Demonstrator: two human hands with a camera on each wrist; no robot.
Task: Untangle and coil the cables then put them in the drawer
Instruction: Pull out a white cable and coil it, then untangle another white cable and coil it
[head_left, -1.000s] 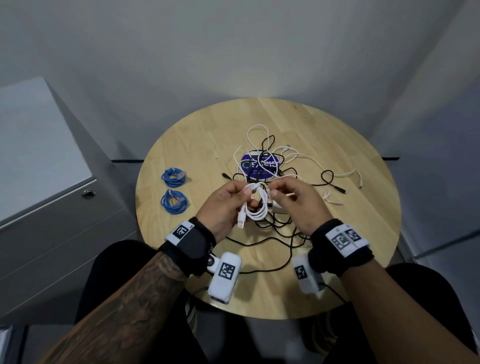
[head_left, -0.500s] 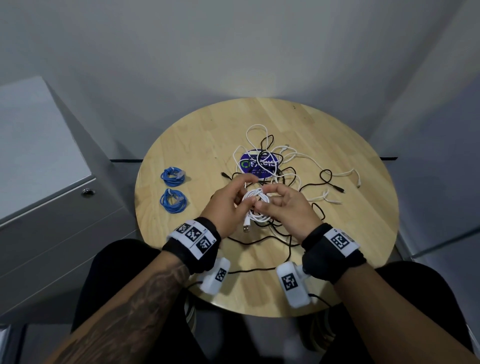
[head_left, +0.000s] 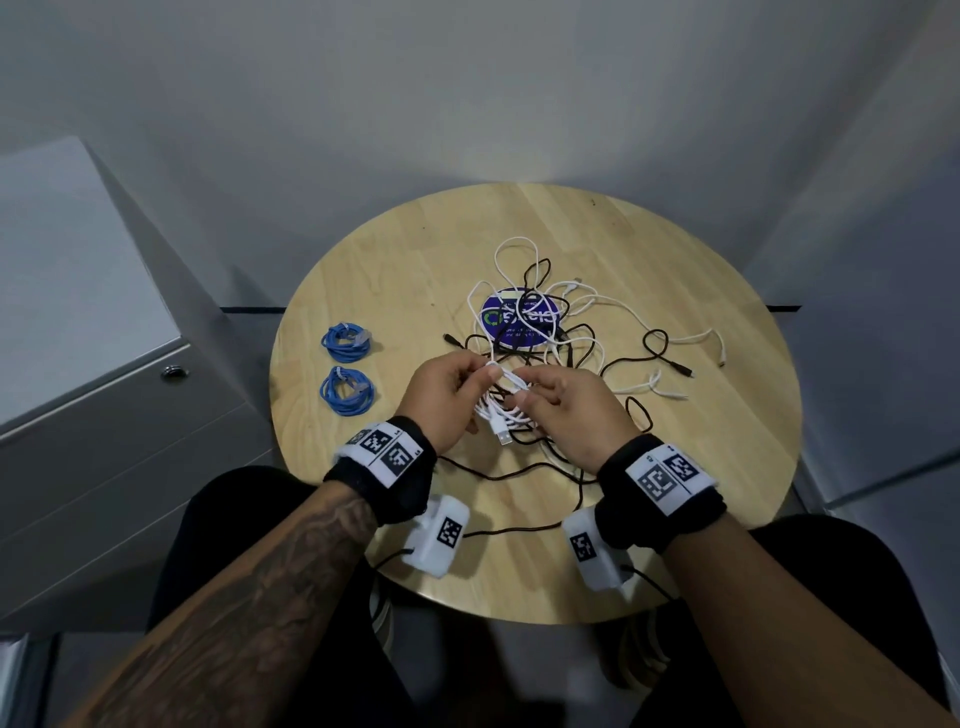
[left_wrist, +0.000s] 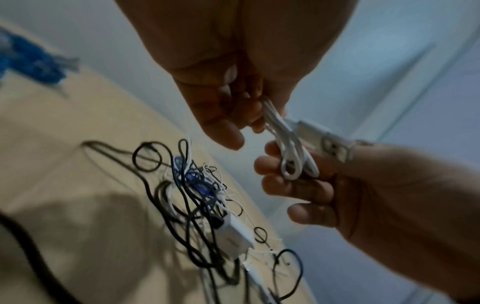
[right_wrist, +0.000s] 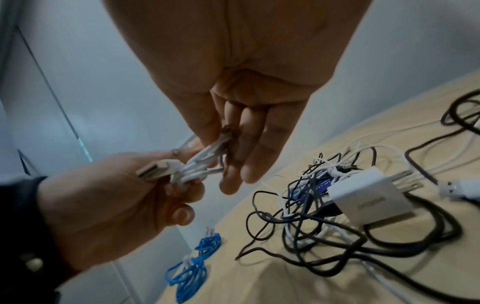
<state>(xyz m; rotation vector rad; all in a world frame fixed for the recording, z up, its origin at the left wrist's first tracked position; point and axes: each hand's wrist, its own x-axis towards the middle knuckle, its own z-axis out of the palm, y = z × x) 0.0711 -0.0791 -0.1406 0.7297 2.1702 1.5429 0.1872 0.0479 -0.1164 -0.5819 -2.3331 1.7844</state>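
Note:
A small white USB cable coil (head_left: 506, 402) is held between both hands just above the round wooden table (head_left: 363, 270). My left hand (head_left: 475, 376) pinches one end of the bundle (left_wrist: 272, 117). My right hand (head_left: 524, 387) grips the other end, its fingers curled round the loops (left_wrist: 296, 162). The coil's USB plug (head_left: 503, 437) hangs down below the hands. Behind them lies a tangle of black and white cables (head_left: 561, 332) with a white charger block (right_wrist: 369, 203) in it. The grey drawer cabinet (head_left: 104, 415) at the left is closed.
Two coiled blue cables (head_left: 345, 340) (head_left: 347, 391) lie on the table's left side. A round blue sticker (head_left: 519, 319) sits under the tangle. Loose black cable (head_left: 498, 475) trails toward the table's near edge, close to my wrists. Grey walls surround the table.
Both hands keep hold of the white coil. They have closed in on it and the loops are now squeezed into a narrower bundle with the plug hanging lower.

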